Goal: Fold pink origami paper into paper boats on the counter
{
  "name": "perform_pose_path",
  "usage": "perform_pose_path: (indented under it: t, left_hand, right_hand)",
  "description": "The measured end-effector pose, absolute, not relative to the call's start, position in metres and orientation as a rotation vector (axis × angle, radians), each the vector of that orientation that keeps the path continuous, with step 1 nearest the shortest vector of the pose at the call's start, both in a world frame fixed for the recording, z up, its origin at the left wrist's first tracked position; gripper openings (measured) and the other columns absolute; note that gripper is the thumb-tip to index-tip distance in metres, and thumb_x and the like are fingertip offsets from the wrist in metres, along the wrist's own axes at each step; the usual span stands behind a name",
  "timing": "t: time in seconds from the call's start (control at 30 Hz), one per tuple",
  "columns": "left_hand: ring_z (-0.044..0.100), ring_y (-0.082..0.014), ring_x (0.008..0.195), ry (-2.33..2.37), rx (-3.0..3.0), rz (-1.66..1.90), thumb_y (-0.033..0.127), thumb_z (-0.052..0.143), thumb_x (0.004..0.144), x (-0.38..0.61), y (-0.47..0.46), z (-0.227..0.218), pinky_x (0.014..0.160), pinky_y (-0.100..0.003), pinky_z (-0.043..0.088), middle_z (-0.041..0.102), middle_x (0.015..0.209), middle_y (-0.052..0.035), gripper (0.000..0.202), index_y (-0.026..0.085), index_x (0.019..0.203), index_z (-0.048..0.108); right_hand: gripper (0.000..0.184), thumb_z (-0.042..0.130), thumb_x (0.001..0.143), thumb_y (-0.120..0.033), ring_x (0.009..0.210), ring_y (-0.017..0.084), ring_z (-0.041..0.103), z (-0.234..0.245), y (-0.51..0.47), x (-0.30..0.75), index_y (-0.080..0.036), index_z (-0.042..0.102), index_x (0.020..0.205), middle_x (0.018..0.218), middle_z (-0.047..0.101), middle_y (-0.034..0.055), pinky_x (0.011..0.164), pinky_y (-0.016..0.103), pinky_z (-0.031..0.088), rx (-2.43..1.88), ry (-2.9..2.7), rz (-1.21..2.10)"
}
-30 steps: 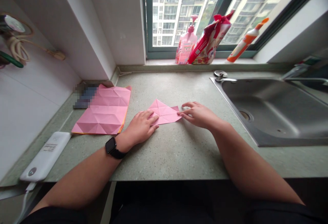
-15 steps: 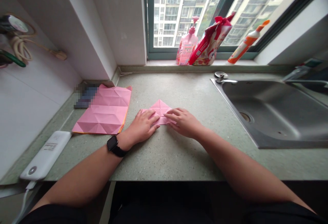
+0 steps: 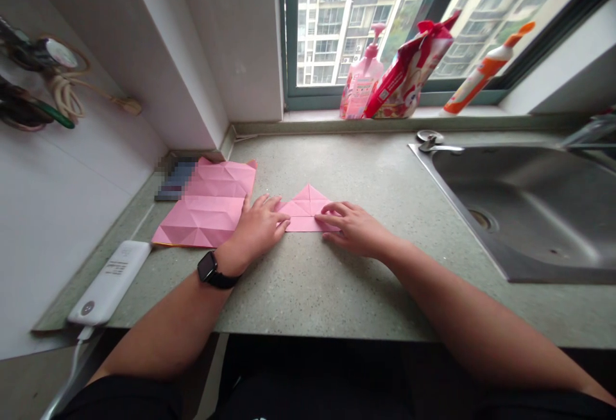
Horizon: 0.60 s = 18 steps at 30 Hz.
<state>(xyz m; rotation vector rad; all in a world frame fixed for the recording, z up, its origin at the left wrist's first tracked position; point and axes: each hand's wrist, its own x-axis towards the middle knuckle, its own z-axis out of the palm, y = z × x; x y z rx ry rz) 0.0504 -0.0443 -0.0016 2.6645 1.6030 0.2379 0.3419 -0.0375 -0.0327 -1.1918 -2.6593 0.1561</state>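
Observation:
A pink folded paper (image 3: 308, 208) lies on the counter, with a triangular peak at the far side and a straight strip along the near edge. My left hand (image 3: 260, 224) rests over its left end, fingers spread and flat, covering that corner. On the right end, my right hand (image 3: 353, 227) lies with its fingers stretched out and their tips on the paper. Left of my left hand sits a creased pink sheet (image 3: 206, 208) with an orange edge showing beneath it; my left fingers reach close to its right side.
A white power bank (image 3: 110, 282) with a cable stands at the counter's left. The steel sink (image 3: 520, 208) is at the right. On the sill are a pink pump bottle (image 3: 360, 86), a red bag (image 3: 409, 74) and an orange-white bottle (image 3: 481, 74).
My left hand has slid left along the folded paper, uncovering more of its middle strip. My right hand stays at the right end. The whole view has shifted slightly.

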Motion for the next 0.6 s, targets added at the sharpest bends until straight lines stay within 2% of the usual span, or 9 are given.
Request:
perform_pose_path:
  t: [0.2, 0.3, 0.4, 0.47, 0.53, 0.6]
  left_hand:
    - [0.06, -0.04, 0.142, 1.782, 2.545, 0.24, 0.039, 0.066, 0.107, 0.04, -0.043, 0.009, 0.128, -0.077, 0.028, 0.073, 0.148, -0.0099, 0.027, 0.029, 0.1, 0.09]
    - [0.066, -0.0367, 0.135, 1.85, 2.561, 0.353, 0.027, 0.062, 0.105, 0.034, -0.04, 0.007, 0.129, -0.074, 0.031, 0.075, 0.143, -0.0121, 0.027, 0.025, 0.113, 0.087]
    - [0.067, -0.0342, 0.132, 1.729, 2.628, 0.465, 0.009, 0.058, 0.096, 0.027, -0.035, 0.002, 0.125, -0.067, 0.042, 0.075, 0.142, -0.0128, 0.041, 0.022, 0.126, 0.082]
    - [0.065, -0.0332, 0.135, 1.532, 2.702, 0.481, 0.004, 0.056, 0.093, 0.024, -0.032, -0.002, 0.121, -0.061, 0.048, 0.074, 0.144, -0.013, 0.05, 0.022, 0.133, 0.08]
    - [0.064, -0.0329, 0.136, 1.402, 2.742, 0.487, 0.003, 0.057, 0.094, 0.023, -0.03, -0.006, 0.118, -0.058, 0.051, 0.072, 0.144, -0.0129, 0.048, 0.023, 0.132, 0.079]
    - [0.063, -0.0338, 0.136, 1.346, 2.753, 0.497, 0.007, 0.061, 0.097, 0.023, -0.028, -0.007, 0.116, -0.058, 0.053, 0.072, 0.142, -0.0132, 0.036, 0.023, 0.121, 0.082]
  right_hand:
    - [0.043, 0.077, 0.1, -0.04, 0.126, 0.033, 0.066, -0.033, -0.036, 0.344, -0.031, 0.075, 0.142, 0.144, 0.07, 0.012, 0.11, 0.052, 0.055, -1.184, -2.66, 0.205]
    - [0.043, 0.077, 0.1, -0.04, 0.125, 0.033, 0.066, -0.033, -0.035, 0.345, -0.032, 0.075, 0.142, 0.143, 0.071, 0.0119, 0.109, 0.052, 0.055, -1.181, -2.659, 0.202]
    - [0.043, 0.078, 0.1, -0.038, 0.124, 0.033, 0.067, -0.034, -0.034, 0.347, -0.033, 0.075, 0.142, 0.141, 0.072, 0.0117, 0.109, 0.053, 0.056, -1.168, -2.644, 0.197]
    - [0.042, 0.078, 0.099, -0.037, 0.123, 0.032, 0.067, -0.035, -0.033, 0.348, -0.033, 0.075, 0.141, 0.14, 0.072, 0.0115, 0.108, 0.053, 0.057, -1.157, -2.638, 0.188]
    - [0.042, 0.078, 0.099, -0.037, 0.123, 0.032, 0.068, -0.036, -0.033, 0.35, -0.034, 0.074, 0.141, 0.14, 0.072, 0.0111, 0.108, 0.054, 0.057, -1.153, -2.63, 0.179]
    - [0.042, 0.078, 0.099, -0.038, 0.123, 0.033, 0.068, -0.036, -0.032, 0.351, -0.034, 0.075, 0.14, 0.14, 0.072, 0.0112, 0.107, 0.054, 0.057, -1.164, -2.622, 0.179]
